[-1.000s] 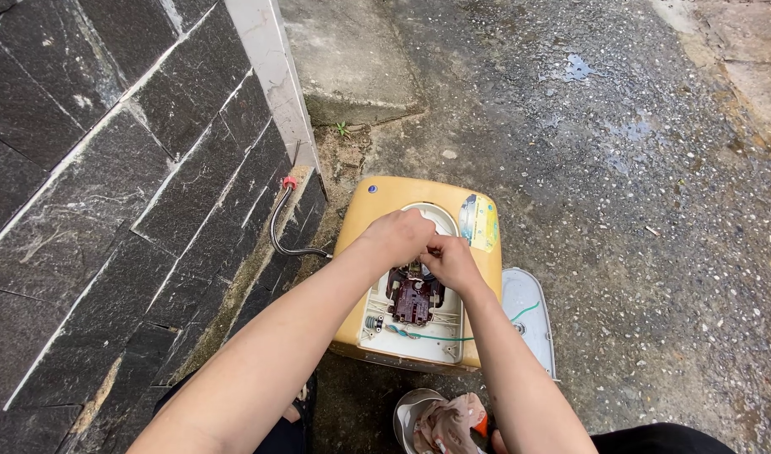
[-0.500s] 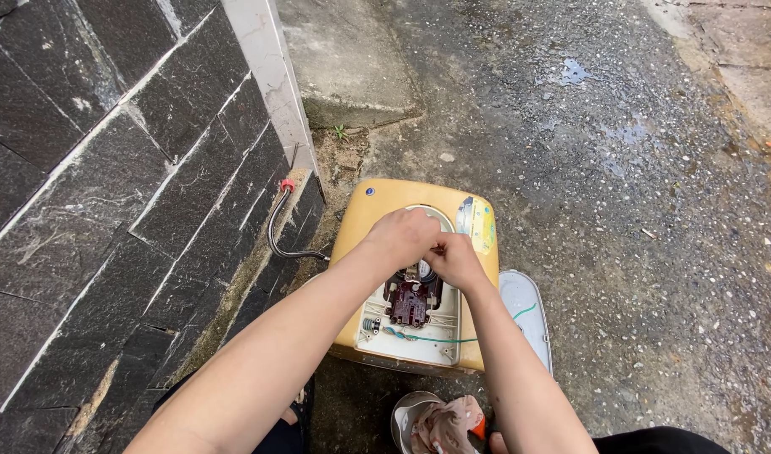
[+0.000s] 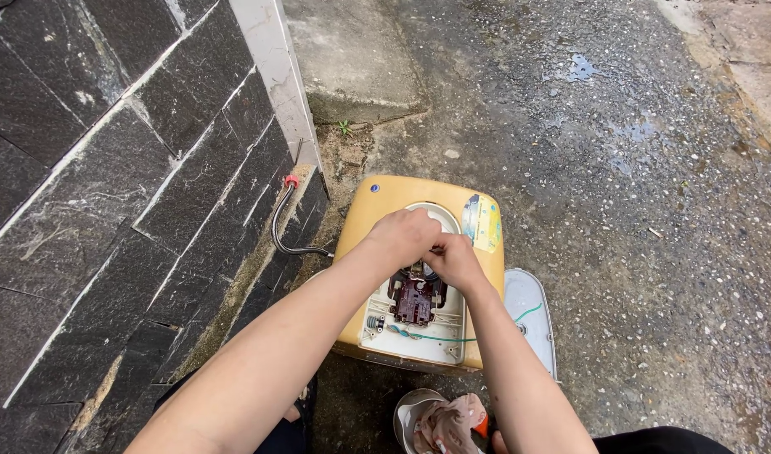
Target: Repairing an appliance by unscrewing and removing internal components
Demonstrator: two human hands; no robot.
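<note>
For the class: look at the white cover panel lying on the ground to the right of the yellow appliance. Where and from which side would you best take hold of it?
Probably take the white cover panel by its long right edge, coming from the open gravel side. It lies flat, thin and elongated, so a pinch grip over that rim suits it. Its left edge sits against the yellow appliance, where the right hand and forearm crowd access.

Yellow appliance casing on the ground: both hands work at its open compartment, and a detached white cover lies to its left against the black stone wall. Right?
Not quite. The head view shows the detached white cover to the right of the yellow appliance casing, on the wet gravelly ground; the black stone wall is on the other side. Both hands, left and right, are at the open compartment.
</note>
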